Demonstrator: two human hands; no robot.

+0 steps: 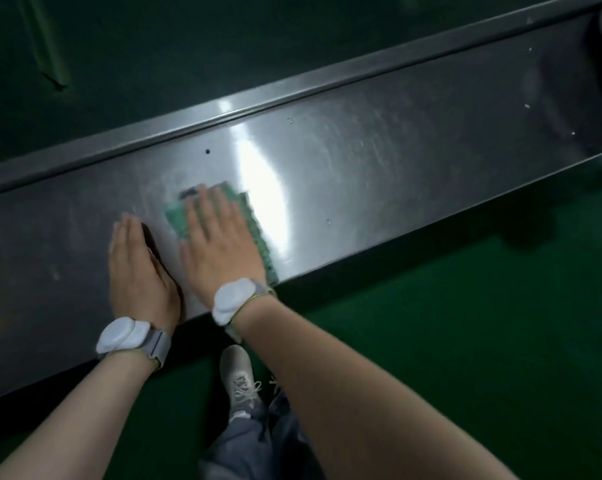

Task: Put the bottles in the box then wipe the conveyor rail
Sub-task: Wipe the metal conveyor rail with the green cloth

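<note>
A wide stainless steel conveyor rail (379, 161) runs diagonally across the view, from lower left to upper right. My right hand (220, 240) lies flat on a green cloth (258, 233), pressing it against the rail's shiny face. The cloth shows around my fingers and along the hand's right side, down to the rail's near edge. My left hand (137, 271) rests flat on the bare metal just left of the cloth, fingers together. Both wrists carry white bands. No bottles or box are in view.
The dark green conveyor belt (154, 64) lies beyond the rail's raised far lip (292, 95). Green floor (466, 323) spreads below the rail's near edge. My grey shoe (239, 379) and trouser leg stand close under the rail.
</note>
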